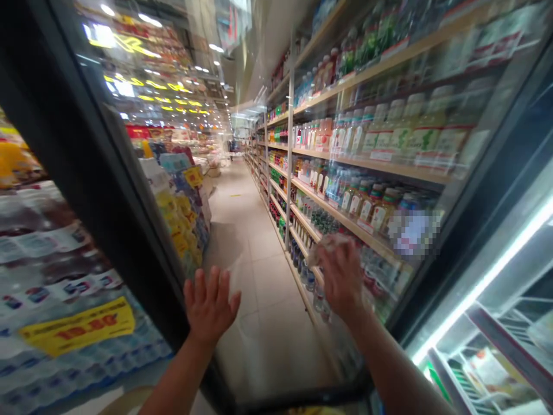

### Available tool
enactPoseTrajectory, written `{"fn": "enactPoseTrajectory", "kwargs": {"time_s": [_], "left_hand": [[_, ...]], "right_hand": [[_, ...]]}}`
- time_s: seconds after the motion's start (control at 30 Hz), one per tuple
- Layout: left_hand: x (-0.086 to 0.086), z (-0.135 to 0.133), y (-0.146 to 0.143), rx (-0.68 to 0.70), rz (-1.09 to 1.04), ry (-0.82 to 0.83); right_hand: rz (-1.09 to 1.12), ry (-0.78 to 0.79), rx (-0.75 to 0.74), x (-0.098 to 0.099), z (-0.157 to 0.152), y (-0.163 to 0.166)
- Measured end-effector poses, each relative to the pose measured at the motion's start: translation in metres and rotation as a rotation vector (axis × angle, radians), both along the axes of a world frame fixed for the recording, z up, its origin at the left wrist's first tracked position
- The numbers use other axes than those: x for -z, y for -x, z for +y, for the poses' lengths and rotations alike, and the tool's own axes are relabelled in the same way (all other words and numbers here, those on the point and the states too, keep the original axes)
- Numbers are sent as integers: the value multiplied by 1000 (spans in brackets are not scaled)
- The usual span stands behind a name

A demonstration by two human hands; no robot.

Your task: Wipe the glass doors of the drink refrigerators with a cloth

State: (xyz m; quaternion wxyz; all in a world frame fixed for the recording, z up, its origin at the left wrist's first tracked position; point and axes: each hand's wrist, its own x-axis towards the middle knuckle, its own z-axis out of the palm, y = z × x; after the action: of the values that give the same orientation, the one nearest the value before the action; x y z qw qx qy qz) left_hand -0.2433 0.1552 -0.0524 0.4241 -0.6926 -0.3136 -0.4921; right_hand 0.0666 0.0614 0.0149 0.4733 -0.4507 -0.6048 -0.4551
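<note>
A glass door [254,346] in a black frame [99,150] stands swung open in front of me. My left hand [210,302] rests against it near the left frame bar, its fingers stretched out and holding nothing. On the pane's right half, my right hand [345,282] presses a crumpled pale cloth [325,246] to the glass. Part of the cloth is covered by the fingers, and the hand is slightly blurred.
Through or mirrored in the glass, bottle shelves [367,155] run along an aisle floor [268,276]. Packed bottles [38,248] with a yellow price sign [82,327] stand at left. A lit cooler interior with racks [496,357] is at lower right.
</note>
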Motion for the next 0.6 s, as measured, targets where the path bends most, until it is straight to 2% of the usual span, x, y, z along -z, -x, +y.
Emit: {"fn": "enactPoseTrajectory", "kwargs": {"time_s": [0.13, 0.2, 0.27, 0.33, 0.4, 0.47, 0.53, 0.6], "left_hand": [[-2, 3, -1, -14, -16, 8], [0, 6, -2, -20, -22, 10], [3, 10, -1, -24, -36, 21], [8, 15, 1, -29, -54, 40], [12, 19, 2, -28, -65, 61], [14, 23, 3, -23, -74, 74], [15, 26, 3, -19, -79, 84], [15, 27, 3, -20, -76, 81]], "right_hand": [[375, -169, 75, -22, -4, -48], [473, -198, 96, -17, -2, -49], [423, -170, 84, 2, -1, -30], [198, -31, 24, 22, -1, -8], [35, 59, -18, 30, -3, -5], [108, 5, -10, 24, -5, -23], [314, -108, 32, 16, -6, -46], [446, -176, 73, 19, -7, -57]]}}
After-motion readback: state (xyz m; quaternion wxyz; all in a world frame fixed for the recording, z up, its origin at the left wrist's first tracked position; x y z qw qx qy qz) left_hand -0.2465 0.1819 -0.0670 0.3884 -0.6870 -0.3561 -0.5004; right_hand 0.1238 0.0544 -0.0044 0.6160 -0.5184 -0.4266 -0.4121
